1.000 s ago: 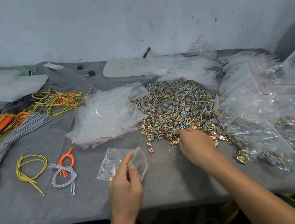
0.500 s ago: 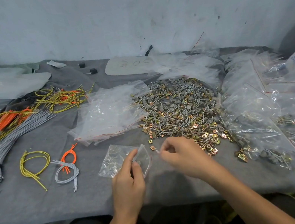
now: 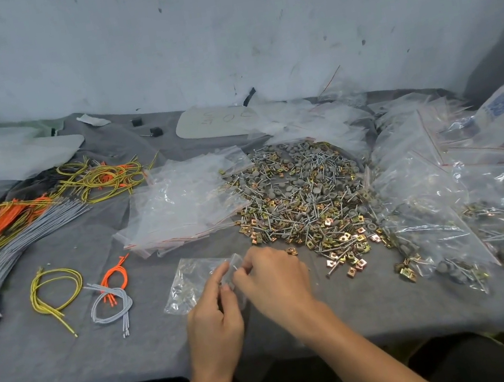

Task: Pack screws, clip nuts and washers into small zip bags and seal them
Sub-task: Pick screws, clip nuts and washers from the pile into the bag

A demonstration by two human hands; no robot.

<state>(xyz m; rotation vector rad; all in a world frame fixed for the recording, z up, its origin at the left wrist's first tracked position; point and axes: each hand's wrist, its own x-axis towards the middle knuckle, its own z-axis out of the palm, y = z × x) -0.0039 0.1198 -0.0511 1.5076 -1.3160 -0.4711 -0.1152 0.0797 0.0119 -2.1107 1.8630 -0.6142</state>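
Observation:
A small clear zip bag (image 3: 189, 281) lies on the grey cloth near the front edge. My left hand (image 3: 213, 317) pinches its open mouth between thumb and forefinger. My right hand (image 3: 272, 279) is at that mouth with curled fingertips pinching a screw, its silver shaft poking out toward the bag. To the right lies a big heap of screws, brass clip nuts and grey washers (image 3: 304, 195). A stack of empty zip bags (image 3: 180, 206) lies behind the small bag.
Filled bags (image 3: 442, 219) are piled at the right. Bundles of orange, yellow and grey cables (image 3: 2, 239) lie at the left, with small loops (image 3: 108, 298) nearer me. A white bag (image 3: 216, 123) sits at the back by the wall.
My right hand has left the near edge of the heap and moved left to the bag's mouth. The left hand has kept its hold on the bag.

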